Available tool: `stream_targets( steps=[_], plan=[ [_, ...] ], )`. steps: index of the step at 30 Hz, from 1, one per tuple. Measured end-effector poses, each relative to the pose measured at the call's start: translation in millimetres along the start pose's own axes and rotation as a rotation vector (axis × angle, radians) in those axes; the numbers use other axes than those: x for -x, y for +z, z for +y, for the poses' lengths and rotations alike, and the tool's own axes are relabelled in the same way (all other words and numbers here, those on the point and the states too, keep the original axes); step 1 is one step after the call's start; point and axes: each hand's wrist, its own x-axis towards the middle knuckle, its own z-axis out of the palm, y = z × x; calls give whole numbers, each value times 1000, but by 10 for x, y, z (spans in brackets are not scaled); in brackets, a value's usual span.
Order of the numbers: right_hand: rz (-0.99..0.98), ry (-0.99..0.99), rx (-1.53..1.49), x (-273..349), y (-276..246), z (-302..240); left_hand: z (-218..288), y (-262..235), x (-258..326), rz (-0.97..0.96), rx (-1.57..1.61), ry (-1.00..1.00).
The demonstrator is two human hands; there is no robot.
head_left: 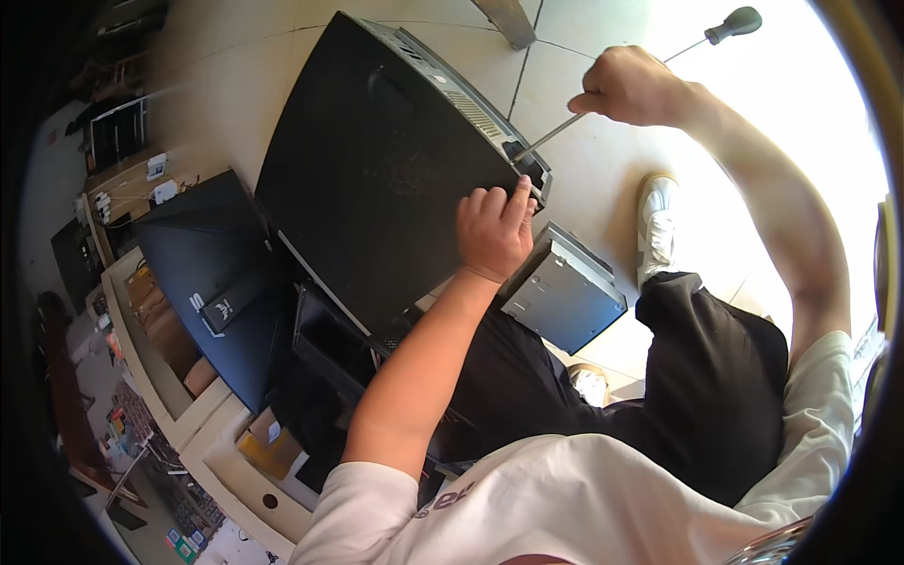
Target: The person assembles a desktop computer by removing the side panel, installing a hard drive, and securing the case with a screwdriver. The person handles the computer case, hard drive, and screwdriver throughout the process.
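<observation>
A large black computer case lies tilted in front of me, its vented metal back edge toward the upper right. My left hand rests on the case's near right corner, fingers curled and one finger stretched along the edge. Farther up and right, my right hand is closed around the thin shaft of a long screwdriver. Its dark handle sticks out beyond the hand, away from the case. The shaft's far end reaches a dark recess at the case's corner, where the tip is hidden.
Below the corner, near my legs, stands a grey metal box. A black monitor, seen from behind, is left of the case. Beyond it is a pale desk with open compartments. A furniture leg stands on the tiled floor at the top.
</observation>
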Motion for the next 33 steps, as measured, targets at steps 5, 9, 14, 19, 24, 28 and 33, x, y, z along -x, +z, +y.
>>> stream_targets(
  steps=[5,9,14,19,24,28,33],
  plan=[
    [145,-127,-218,54,160,76,1,26,2,2,-11,22],
    [-58,-24,-99,10,-26,-103,-7,11,15,-13,-8,24],
    [84,-212,-141,-85,153,-108,-8,25,24,30,33,-25],
    [54,-158,20,-107,238,-145,-9,37,34,-2,51,-36],
    [142,-212,-154,-86,311,-150,-11,34,39,26,41,-37],
    [78,-186,-102,-75,326,-215,-3,3,31,-21,0,-10],
    [31,-217,-92,-90,193,-324,-26,-7,51,-24,-14,12]
  ],
)
